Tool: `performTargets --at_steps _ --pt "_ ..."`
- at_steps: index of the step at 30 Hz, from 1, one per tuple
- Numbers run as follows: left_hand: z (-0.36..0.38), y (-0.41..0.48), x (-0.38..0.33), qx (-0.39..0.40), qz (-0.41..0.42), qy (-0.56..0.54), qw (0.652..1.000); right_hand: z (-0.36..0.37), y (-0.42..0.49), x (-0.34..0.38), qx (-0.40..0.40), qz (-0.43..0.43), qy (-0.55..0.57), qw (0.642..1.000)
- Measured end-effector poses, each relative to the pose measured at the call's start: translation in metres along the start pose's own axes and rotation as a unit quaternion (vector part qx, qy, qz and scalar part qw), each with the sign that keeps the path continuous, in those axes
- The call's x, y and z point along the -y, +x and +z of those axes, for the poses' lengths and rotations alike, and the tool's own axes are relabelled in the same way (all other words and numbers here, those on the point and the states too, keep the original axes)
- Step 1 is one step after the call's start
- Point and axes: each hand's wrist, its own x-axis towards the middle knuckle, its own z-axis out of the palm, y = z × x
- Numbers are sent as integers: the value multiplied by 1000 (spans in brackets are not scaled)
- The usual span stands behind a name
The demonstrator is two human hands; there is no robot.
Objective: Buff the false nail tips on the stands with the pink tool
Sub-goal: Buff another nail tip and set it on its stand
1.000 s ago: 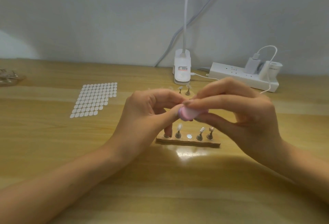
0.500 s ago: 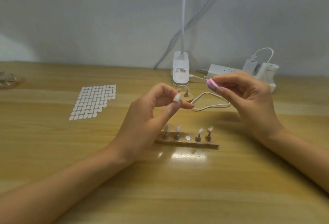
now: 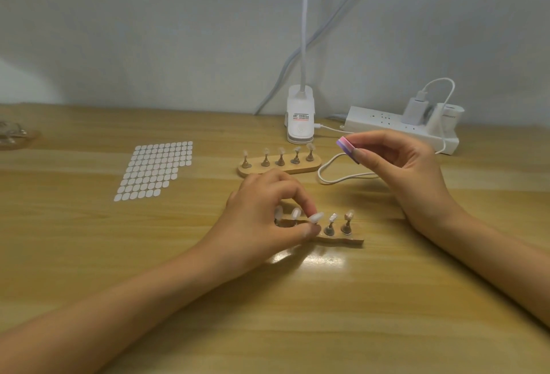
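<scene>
The left hand (image 3: 268, 219) rests low over the near wooden stand (image 3: 354, 242), thumb and forefinger pinched on a false nail tip (image 3: 316, 217) at the stand's middle position. Two more tips show just behind its fingers and two stand free to the right of it. The right hand (image 3: 407, 171) is raised above the counter (image 3: 297, 314), further back and to the right. Its thumb and fingertips grip the pink buffing block (image 3: 346, 147) by one end. The block points left and touches no tip, well apart from the near stand. A second wooden stand (image 3: 279, 167) with five tips sits behind the left hand, beside a looped white cable (image 3: 342, 175). A sheet of white oval stickers (image 3: 154, 169) lies to the left.
</scene>
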Motion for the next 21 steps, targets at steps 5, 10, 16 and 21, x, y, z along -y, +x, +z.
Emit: performTargets --at_steps 5,10,16,21 --pt "2 1 -3 12 -7 21 1000 1 1 1 -1 6 1 1000" --pt "6 5 -10 19 22 28 999 1 2 1 -4 11 -2 1000" --pt "10 6 -8 9 89 70 994 2 4 0 -8 25 2 1000" --pt "12 0 -11 -99 232 143 957 0 3 4 -25 13 -2 1000"
